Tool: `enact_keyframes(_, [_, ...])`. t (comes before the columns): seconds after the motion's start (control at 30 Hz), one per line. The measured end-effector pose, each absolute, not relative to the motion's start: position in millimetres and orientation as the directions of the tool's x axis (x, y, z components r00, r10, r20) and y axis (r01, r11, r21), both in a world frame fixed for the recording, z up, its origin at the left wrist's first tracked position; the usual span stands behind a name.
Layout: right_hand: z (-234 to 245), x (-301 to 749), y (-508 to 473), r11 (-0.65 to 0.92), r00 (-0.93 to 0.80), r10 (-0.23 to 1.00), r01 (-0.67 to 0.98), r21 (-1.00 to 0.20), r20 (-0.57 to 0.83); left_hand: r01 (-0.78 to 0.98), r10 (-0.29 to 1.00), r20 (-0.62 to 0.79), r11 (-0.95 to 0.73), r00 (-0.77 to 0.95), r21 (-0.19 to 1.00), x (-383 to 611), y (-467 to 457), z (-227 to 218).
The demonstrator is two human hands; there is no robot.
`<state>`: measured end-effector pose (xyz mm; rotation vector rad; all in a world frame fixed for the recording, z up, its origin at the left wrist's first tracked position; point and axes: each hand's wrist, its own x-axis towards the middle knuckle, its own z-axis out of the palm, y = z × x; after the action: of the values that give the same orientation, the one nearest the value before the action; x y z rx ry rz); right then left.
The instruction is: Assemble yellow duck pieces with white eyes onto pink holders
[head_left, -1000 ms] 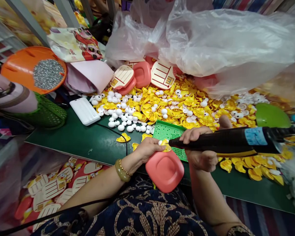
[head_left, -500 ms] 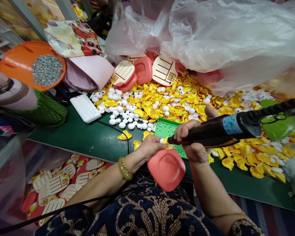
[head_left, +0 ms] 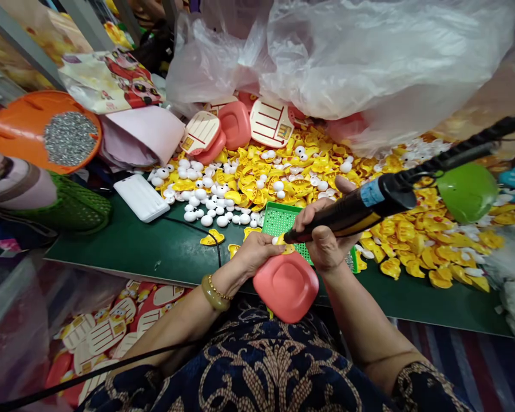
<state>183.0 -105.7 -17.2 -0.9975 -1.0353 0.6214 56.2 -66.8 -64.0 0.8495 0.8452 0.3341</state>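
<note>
My left hand (head_left: pixel 252 254) grips the top edge of a pink square plastic shell (head_left: pixel 286 286) with a small yellow duck piece (head_left: pixel 286 248) on it, held at the near table edge. My right hand (head_left: pixel 326 234) is wrapped round a black electric screwdriver (head_left: pixel 360 207) with a blue label, its tip touching the yellow piece. The tool's rear end slants up to the right, where its cord leads off.
A green mesh tray (head_left: pixel 281 221) lies behind my hands. Yellow duck pieces (head_left: pixel 309 171) and white balls (head_left: pixel 206 194) cover the green table (head_left: pixel 146 246). An orange bowl of screws (head_left: pixel 68 137), a white slab (head_left: pixel 141 197), a green bowl (head_left: pixel 467 191), large plastic bags (head_left: pixel 369 63) and a bin of finished parts (head_left: pixel 98 332) surround it.
The screwdriver's rear end has swung upward, from level to a steep slant, while its tip stays on the yellow piece. Both hands shifted slightly left in view with the shell.
</note>
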Motion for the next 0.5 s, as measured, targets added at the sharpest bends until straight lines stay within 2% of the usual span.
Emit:
enact_keyframes(0.17, [-6.1,186.3,-101.2,0.543,0.467,0.734,0.032,-0.839,0.493,0.062,0.514,-0.542,0.685,0.665,0.726,57.7,-61.9,-63.3])
enact_keyframes(0.27, [-3.8,192.5,-95.1,0.538,0.615,0.58,0.203,-0.818,0.534,0.081,0.531,-0.578,0.689,0.62,0.72,60.8,-60.3,-64.4])
enact_keyframes(0.33, [-10.3,205.6,-92.1,0.444,0.621,0.561,0.333,-0.832,0.548,0.062,0.552,-0.569,0.683,0.609,0.728,58.1,-58.9,-60.0])
enact_keyframes(0.4, [-22.7,230.3,-93.9,0.315,0.575,0.614,0.449,-0.836,0.541,0.011,0.599,-0.527,0.654,0.603,0.757,44.5,-56.7,-47.4])
enact_keyframes(0.47, [-38.8,265.9,-102.4,0.14,0.588,0.602,0.589,-0.796,0.54,-0.049,0.709,-0.455,0.565,0.538,0.823,15.4,-53.9,-27.2])
enact_keyframes(0.5, [-47.3,285.8,-108.6,0.019,0.629,0.537,0.657,-0.753,0.562,-0.058,0.793,-0.418,0.491,0.444,0.869,-5.4,-52.9,-16.1])
